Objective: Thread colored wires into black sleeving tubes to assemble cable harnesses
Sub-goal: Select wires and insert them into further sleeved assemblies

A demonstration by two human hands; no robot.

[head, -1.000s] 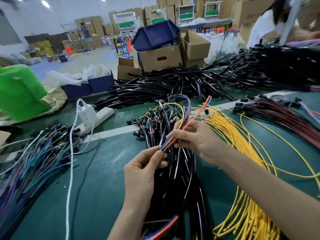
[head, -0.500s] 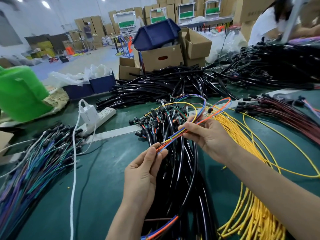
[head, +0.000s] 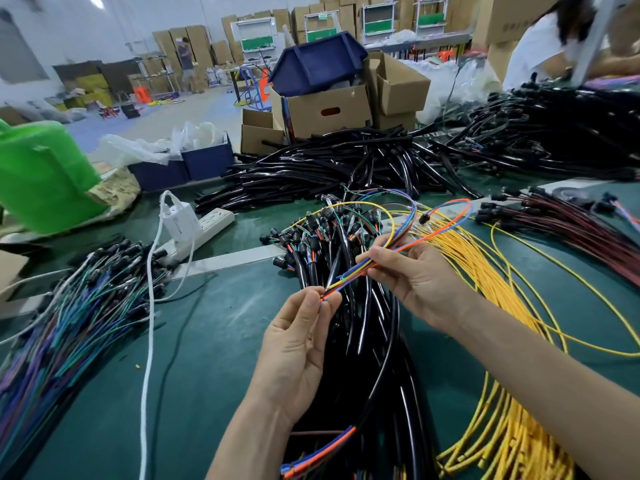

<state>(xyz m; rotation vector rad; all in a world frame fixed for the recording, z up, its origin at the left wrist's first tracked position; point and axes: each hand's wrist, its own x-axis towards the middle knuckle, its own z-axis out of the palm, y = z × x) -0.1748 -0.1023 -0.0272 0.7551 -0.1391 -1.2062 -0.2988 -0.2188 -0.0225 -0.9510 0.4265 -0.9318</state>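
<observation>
L hand pinches tips of wires | R hand grips them farther right, prob. thumb+fingers | both above black tubes

Bare left hand, bare right hand, both forearms bare too.

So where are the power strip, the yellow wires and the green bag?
power strip point(head: 217, 218): head view, its white top face.
yellow wires point(head: 491, 282): head view, middle of the bundle.
green bag point(head: 41, 174): head view, its front side.
</observation>
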